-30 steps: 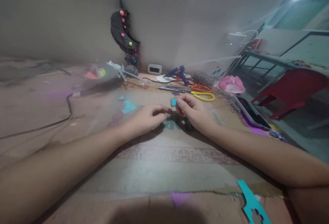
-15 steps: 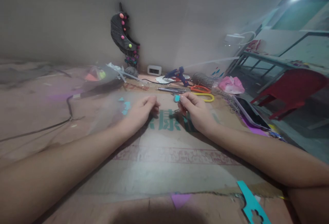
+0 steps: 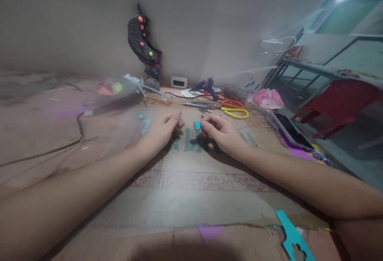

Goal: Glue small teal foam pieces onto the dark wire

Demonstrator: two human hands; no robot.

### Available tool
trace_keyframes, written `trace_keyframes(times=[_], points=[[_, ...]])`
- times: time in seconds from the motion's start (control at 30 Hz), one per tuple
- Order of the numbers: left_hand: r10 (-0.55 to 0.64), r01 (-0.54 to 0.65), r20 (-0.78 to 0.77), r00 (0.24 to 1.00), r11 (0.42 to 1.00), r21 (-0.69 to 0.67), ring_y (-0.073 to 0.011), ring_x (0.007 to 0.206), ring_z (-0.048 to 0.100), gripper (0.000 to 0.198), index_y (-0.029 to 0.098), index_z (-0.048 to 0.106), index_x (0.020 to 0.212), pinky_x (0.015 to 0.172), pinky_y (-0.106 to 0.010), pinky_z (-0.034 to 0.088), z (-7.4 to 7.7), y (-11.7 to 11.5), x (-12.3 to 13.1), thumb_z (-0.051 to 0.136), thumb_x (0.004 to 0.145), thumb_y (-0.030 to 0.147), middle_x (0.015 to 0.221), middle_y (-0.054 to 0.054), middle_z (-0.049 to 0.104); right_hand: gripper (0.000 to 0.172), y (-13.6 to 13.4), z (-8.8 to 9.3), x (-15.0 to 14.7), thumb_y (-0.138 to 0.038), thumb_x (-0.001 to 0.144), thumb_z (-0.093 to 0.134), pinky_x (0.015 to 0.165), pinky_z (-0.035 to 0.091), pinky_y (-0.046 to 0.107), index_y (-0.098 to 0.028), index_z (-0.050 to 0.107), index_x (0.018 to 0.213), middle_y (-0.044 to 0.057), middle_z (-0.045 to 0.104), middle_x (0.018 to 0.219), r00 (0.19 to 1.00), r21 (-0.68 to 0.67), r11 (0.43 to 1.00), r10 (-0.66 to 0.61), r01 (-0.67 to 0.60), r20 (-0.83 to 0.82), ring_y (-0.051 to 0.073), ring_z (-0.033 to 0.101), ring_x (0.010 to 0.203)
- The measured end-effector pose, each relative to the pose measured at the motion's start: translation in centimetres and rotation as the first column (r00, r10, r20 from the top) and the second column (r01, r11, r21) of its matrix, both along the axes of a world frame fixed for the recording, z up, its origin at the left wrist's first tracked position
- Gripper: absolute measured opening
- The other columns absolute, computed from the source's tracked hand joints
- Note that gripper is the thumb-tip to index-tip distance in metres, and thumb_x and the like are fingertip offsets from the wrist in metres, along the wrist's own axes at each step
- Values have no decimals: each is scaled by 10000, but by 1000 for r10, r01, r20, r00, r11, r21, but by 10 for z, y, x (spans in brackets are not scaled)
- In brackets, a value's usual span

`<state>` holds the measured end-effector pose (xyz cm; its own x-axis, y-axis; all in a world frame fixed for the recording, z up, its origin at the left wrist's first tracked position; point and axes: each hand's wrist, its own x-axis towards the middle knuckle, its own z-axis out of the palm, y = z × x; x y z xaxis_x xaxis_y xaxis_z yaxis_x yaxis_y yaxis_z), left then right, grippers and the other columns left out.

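Between thumb and fingers my right hand (image 3: 220,131) pinches a small turquoise piece (image 3: 197,125), which looks like foam or paper. My left hand (image 3: 169,127) faces it a short way off, its fingers curled and the thumb pressed to them; whether anything is in that pinch is hidden. Both hands are over a cardboard sheet (image 3: 191,207) with green printed characters. Just left of my left hand lie several turquoise scraps (image 3: 145,125). A turquoise strip (image 3: 291,235) with a flower-shaped cutout is at the lower right.
Scissors (image 3: 236,112) with orange and yellow handles lie beyond my right hand, near a blue glue gun (image 3: 206,87) and a small white clock (image 3: 178,82). A phone (image 3: 293,131) rests at the right. A dark crescent ornament (image 3: 137,39) hangs on the wall.
My right hand has moved left and slightly toward me with the turquoise piece, closer to my left hand. The left hand has barely moved.
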<state>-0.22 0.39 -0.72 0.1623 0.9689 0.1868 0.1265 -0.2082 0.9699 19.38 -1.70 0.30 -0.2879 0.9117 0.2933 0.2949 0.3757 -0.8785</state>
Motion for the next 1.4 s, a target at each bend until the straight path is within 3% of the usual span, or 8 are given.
trace_keyframes(times=[0.07,0.13,0.33,0.5,0.8,0.9,1.27,1.4], points=[[20,-21,34,999,1000,21,-149,760,596,152,178,625,885,727,-272,463,1,0,2,616,830,320,860,-30,639,315,0,-1,0,-478,896,541,532,372,241,-194,507,764,-37,506,661,1000,-2,1000,11,-11,25,91,441,571],[18,-19,50,999,999,26,-155,840,611,219,188,628,998,780,-277,473,2,-1,4,640,785,241,973,-43,658,321,1,-1,1,-485,897,535,518,368,235,-195,506,765,-37,503,657,1000,-9,1000,12,-12,27,90,434,566],[-116,120,-99,988,992,37,-188,820,620,285,188,689,811,775,-287,475,8,-7,3,565,862,439,849,-43,696,290,3,-2,2,-465,897,539,485,370,222,-195,522,793,-36,510,651,999,-44,999,-16,18,39,89,431,551],[-184,201,-208,961,977,67,-188,788,600,267,184,679,795,728,-276,463,12,-14,1,588,852,428,799,-24,674,289,2,0,0,-463,886,551,461,364,215,-197,523,776,-47,485,618,998,-53,998,-13,16,54,86,426,519],[-84,95,-155,984,993,64,-148,722,557,249,174,640,794,689,-257,422,10,-11,2,577,858,407,765,-4,631,279,5,-2,1,-452,870,577,488,403,222,-178,615,911,-7,601,716,998,-107,994,19,-12,64,104,516,583],[-58,68,-133,989,995,71,-149,722,552,255,172,635,785,685,-262,415,10,-10,1,579,851,412,755,-3,620,229,6,-3,1,-388,837,627,539,423,236,-173,638,914,-7,610,721,995,-59,998,-15,21,101,113,539,618],[-117,130,-222,968,991,44,-143,641,516,261,185,595,693,600,-250,389,13,-14,2,564,851,390,674,6,577,232,6,-2,2,-425,871,598,546,399,256,-196,597,832,-32,554,687,995,40,994,-98,97,20,104,480,572],[-99,114,-200,975,991,68,-145,671,521,240,183,604,701,630,-249,397,12,-11,2,580,844,374,688,8,584,207,0,2,5,-383,904,563,647,440,297,-206,602,803,9,596,742,982,262,965,-69,21,174,146,534,678]])
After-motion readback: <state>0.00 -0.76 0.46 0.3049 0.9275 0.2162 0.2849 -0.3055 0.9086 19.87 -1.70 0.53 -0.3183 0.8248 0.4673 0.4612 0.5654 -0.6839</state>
